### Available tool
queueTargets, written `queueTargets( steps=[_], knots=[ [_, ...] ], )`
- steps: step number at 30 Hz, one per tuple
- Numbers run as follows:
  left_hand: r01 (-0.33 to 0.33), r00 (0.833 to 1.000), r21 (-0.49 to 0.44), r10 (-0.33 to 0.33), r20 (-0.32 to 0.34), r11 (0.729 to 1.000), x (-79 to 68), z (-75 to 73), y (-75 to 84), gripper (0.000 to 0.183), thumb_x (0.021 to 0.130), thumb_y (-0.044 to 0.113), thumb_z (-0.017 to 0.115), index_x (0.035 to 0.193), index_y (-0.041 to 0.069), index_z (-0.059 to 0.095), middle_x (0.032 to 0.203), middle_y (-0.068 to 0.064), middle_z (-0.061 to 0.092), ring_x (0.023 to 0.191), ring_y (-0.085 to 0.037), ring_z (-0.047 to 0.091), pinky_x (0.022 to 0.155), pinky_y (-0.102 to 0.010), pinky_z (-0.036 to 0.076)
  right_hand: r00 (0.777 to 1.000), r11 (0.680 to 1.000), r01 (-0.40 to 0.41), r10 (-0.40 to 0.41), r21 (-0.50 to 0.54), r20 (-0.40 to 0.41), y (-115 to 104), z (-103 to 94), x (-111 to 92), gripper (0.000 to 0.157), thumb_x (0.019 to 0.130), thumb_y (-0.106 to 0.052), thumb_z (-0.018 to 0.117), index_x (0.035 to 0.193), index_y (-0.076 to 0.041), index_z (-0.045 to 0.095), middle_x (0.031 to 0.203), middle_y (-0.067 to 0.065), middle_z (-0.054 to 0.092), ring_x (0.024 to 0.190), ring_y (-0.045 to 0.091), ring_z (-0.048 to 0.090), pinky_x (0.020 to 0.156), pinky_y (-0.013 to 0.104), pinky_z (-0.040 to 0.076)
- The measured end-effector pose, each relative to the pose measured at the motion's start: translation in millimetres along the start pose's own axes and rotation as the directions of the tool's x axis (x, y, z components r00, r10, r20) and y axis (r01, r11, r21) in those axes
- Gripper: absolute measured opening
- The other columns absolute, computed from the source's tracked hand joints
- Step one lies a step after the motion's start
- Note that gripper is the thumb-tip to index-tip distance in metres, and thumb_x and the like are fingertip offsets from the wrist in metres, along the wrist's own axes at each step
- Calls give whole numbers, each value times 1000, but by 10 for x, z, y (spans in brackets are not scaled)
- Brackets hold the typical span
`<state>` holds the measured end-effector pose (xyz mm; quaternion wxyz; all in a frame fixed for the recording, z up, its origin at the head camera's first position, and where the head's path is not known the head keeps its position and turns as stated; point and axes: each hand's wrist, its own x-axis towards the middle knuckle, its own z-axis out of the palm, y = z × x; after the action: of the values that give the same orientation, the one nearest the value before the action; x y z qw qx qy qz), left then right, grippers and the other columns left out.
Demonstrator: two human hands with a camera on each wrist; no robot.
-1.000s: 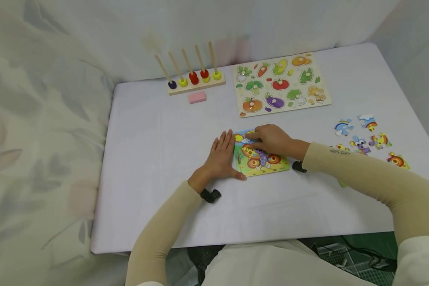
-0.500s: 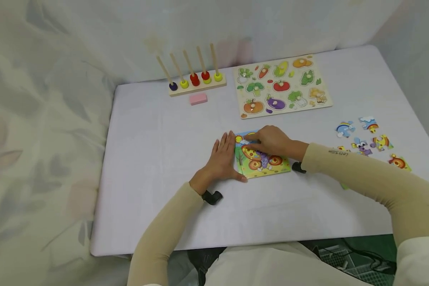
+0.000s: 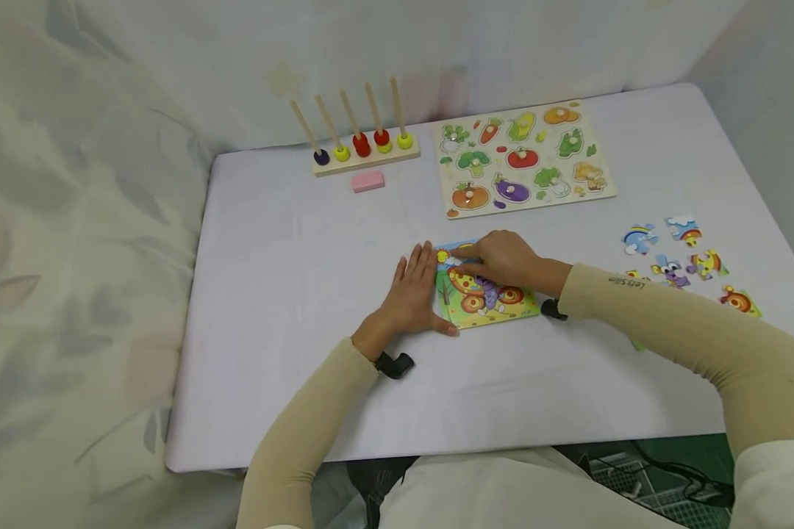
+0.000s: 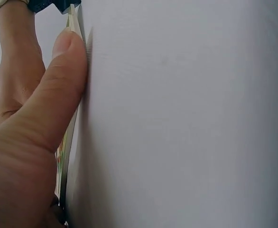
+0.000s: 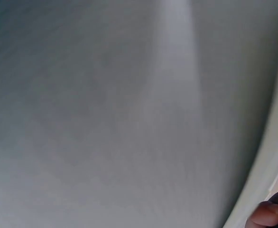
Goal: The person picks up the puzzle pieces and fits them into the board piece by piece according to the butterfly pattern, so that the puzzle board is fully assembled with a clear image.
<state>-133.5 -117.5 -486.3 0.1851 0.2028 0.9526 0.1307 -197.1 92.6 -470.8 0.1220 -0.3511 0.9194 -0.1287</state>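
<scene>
A butterfly jigsaw board [image 3: 490, 314] lies on the white-covered table in the head view. My left hand [image 3: 406, 294] lies flat along its left edge, fingers straight and thumb at the near corner. Over the upper part of the board is my right hand [image 3: 506, 258], its index finger and thumb at a sun-and-cloud puzzle piece [image 3: 444, 257] in the upper left corner. The hand covers much of the board's upper right. In the left wrist view, the left thumb [image 4: 65, 80] touches the board's edge; the right wrist view shows mostly table cloth and a fingertip [image 5: 267, 213].
Several loose puzzle pieces [image 3: 670, 270] lie to the right, some partly under the right forearm. Behind the board is a wooden vegetable peg puzzle [image 3: 523, 176]. A bead stacker [image 3: 367, 158] and a pink block [image 3: 367, 181] stand at the back left.
Both hands stay in nearly the same place on the board. The whole head view has shifted slightly.
</scene>
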Motion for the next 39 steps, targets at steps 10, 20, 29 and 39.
queueTargets(
  steps=[10,20,29,39],
  knots=[
    [3,1000,-9,-3,-5,1000,6,6,-4,148,54,74,77,154,4,-8,161,-10,-17,148,-23,-17,120,-47,-7,1000,1000,-11,11,15,-9,-19,-12,1,49,91,-48,61,134,-25,58,80,7,74,56,13,52,52,27,36],
    [-22,1000,-21,22,15,1000,11,-23,-14,146,57,72,77,153,5,-8,161,-8,-16,148,-22,-17,120,-48,-8,1000,1000,3,-3,24,-18,-23,-11,-4,47,92,-47,60,133,-25,58,85,8,75,58,13,54,57,30,43],
    [-36,999,-30,36,7,999,31,2,-27,146,57,73,77,153,5,-10,161,-7,-16,149,-22,-17,119,-49,-8,1000,1000,5,-5,-7,1,-12,12,-10,46,94,-45,57,136,-27,55,82,7,73,62,14,56,66,35,49],
    [-13,1000,-27,13,3,1000,21,9,-23,148,56,73,78,153,5,-11,161,-8,-17,148,-22,-18,119,-49,-9,994,999,15,-10,46,-110,-17,-43,-50,46,97,-43,52,134,-17,58,99,6,74,84,20,70,76,37,54]
  ],
)
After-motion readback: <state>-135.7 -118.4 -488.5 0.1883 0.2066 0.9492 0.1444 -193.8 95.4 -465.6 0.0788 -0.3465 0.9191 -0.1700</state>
